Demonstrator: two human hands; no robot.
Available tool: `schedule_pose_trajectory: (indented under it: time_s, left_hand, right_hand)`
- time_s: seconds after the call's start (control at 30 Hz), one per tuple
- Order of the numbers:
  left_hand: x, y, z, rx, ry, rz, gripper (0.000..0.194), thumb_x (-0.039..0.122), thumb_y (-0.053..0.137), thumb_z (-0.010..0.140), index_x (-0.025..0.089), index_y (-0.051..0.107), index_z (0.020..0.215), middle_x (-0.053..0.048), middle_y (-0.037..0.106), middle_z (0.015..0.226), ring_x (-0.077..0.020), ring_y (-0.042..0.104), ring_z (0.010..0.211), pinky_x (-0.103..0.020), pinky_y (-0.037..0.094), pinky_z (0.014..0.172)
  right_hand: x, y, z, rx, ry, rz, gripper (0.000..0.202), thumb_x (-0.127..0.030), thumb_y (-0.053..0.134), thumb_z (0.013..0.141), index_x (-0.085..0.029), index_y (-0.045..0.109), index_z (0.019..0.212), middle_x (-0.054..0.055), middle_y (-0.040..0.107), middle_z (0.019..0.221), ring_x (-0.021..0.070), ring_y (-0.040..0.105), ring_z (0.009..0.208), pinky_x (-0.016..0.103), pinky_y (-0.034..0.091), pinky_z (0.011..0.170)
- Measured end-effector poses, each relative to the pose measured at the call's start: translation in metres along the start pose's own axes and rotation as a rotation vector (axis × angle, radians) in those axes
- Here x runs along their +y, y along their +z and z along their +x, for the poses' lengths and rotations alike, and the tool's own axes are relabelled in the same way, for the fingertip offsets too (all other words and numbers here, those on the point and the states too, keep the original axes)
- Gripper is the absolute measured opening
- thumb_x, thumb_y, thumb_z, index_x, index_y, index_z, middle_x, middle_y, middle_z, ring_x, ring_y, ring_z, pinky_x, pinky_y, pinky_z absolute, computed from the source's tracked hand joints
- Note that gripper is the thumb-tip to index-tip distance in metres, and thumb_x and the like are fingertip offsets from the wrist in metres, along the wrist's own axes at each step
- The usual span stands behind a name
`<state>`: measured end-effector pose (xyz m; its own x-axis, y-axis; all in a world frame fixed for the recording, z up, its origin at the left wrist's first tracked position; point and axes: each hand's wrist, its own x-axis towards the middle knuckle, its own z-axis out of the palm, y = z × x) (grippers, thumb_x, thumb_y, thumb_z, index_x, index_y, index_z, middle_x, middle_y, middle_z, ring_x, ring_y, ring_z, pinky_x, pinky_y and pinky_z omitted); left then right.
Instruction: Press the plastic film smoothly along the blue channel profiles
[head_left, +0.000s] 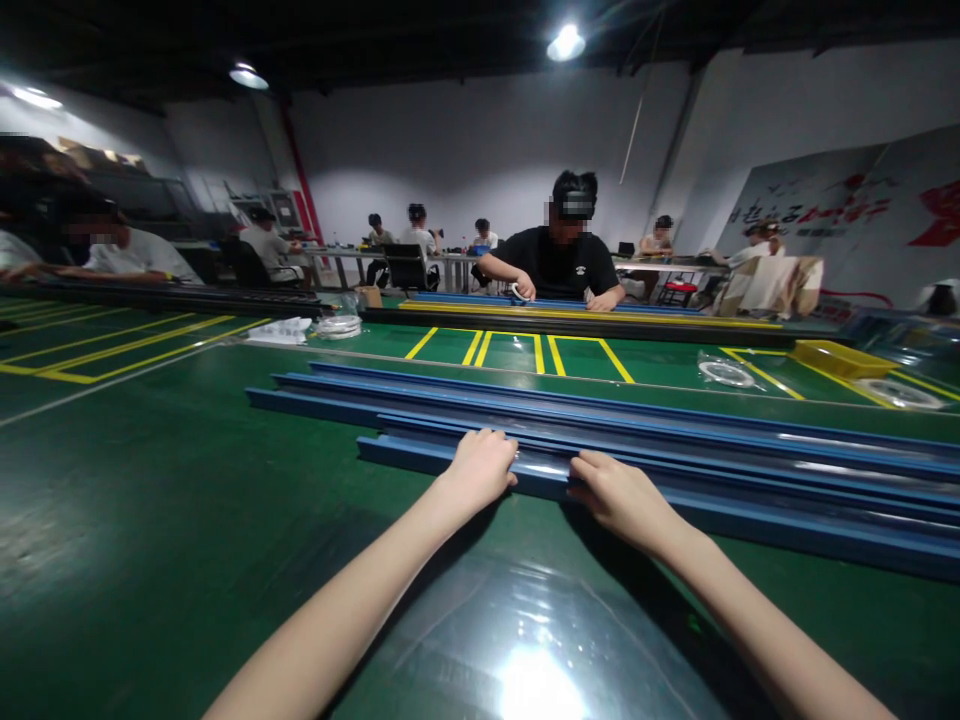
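Observation:
Several long blue channel-shaped rails [750, 415] lie side by side across the green table, their left ends staggered. My left hand [481, 468] is closed over the nearest blue rail [543, 482], not far from its left end, with the thumb on the near side. A short way to the right, my right hand [619, 498] grips the same rail with bent fingers curled over its edge. Part of the fingers of both hands is hidden behind the rail and the knuckles. The nearest rail sits roughly level, close against the one behind it.
The green tabletop [187, 480] has yellow tape outlines [517, 338] farther back. Across it, a person in black [555, 262] handles yellow and blue rails. A yellow tray [844, 358], bagged white coils [726, 373] and a white coil [339, 326] lie around. Others sit behind.

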<state>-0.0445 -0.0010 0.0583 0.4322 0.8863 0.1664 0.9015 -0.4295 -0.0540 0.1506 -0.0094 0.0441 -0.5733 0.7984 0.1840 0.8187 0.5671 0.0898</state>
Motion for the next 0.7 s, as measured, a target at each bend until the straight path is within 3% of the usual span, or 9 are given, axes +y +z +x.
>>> schedule_pose_trajectory:
  time_s: [0.17, 0.4, 0.57, 0.7]
  left_hand:
    - [0.001, 0.0, 0.0, -0.016, 0.017, 0.003, 0.016, 0.028, 0.063, 0.066, 0.017, 0.058, 0.077, -0.006, 0.061, 0.081, -0.0211, 0.057, 0.08, -0.028, 0.041, 0.063]
    - [0.002, -0.012, -0.003, -0.111, 0.058, -0.022, 0.023, 0.038, 0.065, 0.062, 0.019, 0.06, 0.073, -0.004, 0.063, 0.078, -0.0211, 0.059, 0.075, -0.027, 0.041, 0.058]
    - [0.001, -0.021, -0.003, -0.286, 0.07, -0.062, 0.027, 0.043, 0.061, 0.064, 0.02, 0.062, 0.078, -0.005, 0.064, 0.081, -0.0224, 0.059, 0.077, -0.026, 0.04, 0.055]
    - [-0.013, -0.018, 0.001, -0.431, 0.065, -0.152, 0.038, 0.052, 0.051, 0.069, 0.02, 0.061, 0.086, -0.006, 0.065, 0.083, -0.0209, 0.059, 0.075, -0.025, 0.039, 0.055]
  right_hand:
    - [0.0, 0.001, -0.001, 0.02, -0.022, -0.014, 0.01, -0.013, 0.04, 0.077, -0.018, 0.047, 0.075, 0.005, 0.053, 0.078, 0.0153, 0.05, 0.074, 0.023, 0.033, 0.058]
    - [0.0, -0.008, -0.006, -0.073, -0.078, 0.034, 0.009, -0.014, 0.039, 0.075, -0.019, 0.045, 0.071, 0.003, 0.053, 0.073, 0.0135, 0.05, 0.064, 0.023, 0.029, 0.053]
    - [0.0, -0.014, -0.006, -0.144, -0.048, 0.086, 0.01, -0.021, 0.04, 0.076, -0.02, 0.046, 0.067, 0.002, 0.055, 0.072, 0.0126, 0.049, 0.059, 0.023, 0.028, 0.051]
    - [-0.001, -0.013, -0.001, -0.193, -0.045, 0.135, 0.016, -0.031, 0.041, 0.078, -0.02, 0.049, 0.07, 0.003, 0.057, 0.074, 0.014, 0.053, 0.064, 0.023, 0.033, 0.055]
